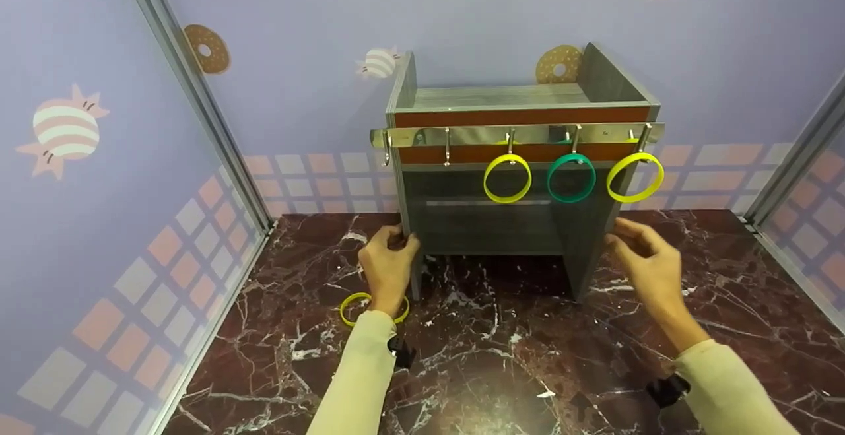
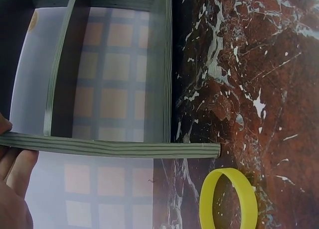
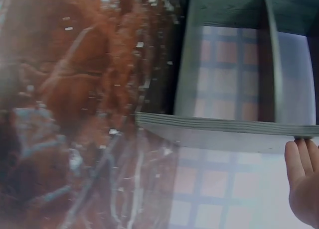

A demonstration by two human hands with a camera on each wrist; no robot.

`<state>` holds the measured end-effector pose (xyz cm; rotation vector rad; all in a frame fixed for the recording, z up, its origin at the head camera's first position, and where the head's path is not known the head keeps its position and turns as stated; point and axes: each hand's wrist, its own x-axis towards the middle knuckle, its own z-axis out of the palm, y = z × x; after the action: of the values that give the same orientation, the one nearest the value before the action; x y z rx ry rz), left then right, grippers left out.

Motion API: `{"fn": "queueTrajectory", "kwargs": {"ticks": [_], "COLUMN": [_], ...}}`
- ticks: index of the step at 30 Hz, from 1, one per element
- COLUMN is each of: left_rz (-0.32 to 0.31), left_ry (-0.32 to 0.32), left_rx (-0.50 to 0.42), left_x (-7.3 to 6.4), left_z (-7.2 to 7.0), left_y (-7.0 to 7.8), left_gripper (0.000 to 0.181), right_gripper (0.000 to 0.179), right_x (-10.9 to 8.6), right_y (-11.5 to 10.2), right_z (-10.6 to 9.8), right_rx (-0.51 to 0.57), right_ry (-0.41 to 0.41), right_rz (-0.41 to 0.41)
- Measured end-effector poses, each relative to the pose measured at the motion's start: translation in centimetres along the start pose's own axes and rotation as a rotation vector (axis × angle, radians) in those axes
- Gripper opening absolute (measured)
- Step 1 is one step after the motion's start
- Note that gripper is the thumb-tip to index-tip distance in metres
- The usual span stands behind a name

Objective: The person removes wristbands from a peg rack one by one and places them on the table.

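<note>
A small grey wood-grain shelf [image 1: 488, 230] stands upright against the back wall. My left hand [image 1: 388, 262] grips the front edge of its left side panel [image 2: 114, 147], thumb inside and fingers outside. At the right side panel [image 1: 584, 243], my right hand [image 1: 650, 267] holds the edge, with fingers against the outer face in the right wrist view; the thumb is hidden there. Across the shelf's front runs a metal hook strip [image 1: 475, 135]. From its hooks hang a yellow ring [image 1: 507, 200], a green ring [image 1: 572, 199] and another yellow ring [image 1: 627, 200].
One more yellow ring [image 2: 205, 204] lies on the dark red marbled table [image 1: 475, 369], partly behind my left wrist in the head view. Patterned purple walls [image 1: 297, 92] enclose the back and both sides. Metal corner posts [image 1: 198, 98] stand at the back corners.
</note>
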<state>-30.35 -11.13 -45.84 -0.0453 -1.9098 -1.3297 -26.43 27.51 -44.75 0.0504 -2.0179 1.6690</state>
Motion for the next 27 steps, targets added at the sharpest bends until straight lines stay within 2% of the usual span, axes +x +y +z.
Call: {"fn": "queueTrajectory", "kwargs": {"ticks": [3, 6, 15, 18, 27], "left_rz": [0.003, -0.002, -0.002, -0.007, -0.024], "left_ry": [0.001, -0.002, -0.001, -0.006, -0.004], "left_rx": [-0.006, -0.006, -0.012, -0.003, 0.0], "left_x": [0.0, 0.0, -0.1, -0.1, -0.1], "left_z": [0.1, 0.1, 0.1, 0.1, 0.1], "left_y": [0.0, 0.0, 0.0, 0.0, 0.1], "left_gripper": [0.009, 0.009, 0.009, 0.009, 0.008], "right_gripper": [0.036, 0.036, 0.027, 0.026, 0.032], "right_x": [0.6, 0.9, 1.3, 1.5, 2.0], "right_y": [-1.0, -1.9, -4.0, -4.7, -6.6], "right_z": [-0.5, -0.9, -1.6, -1.6, -2.1], "right_rx": [0.05, 0.145, 0.578, 0.672, 0.744], "right_ry": [-0.005, -0.012, -0.07, -0.064, -0.052], "right_rz": [-0.016, -0.023, -0.003, 0.002, 0.024]}}
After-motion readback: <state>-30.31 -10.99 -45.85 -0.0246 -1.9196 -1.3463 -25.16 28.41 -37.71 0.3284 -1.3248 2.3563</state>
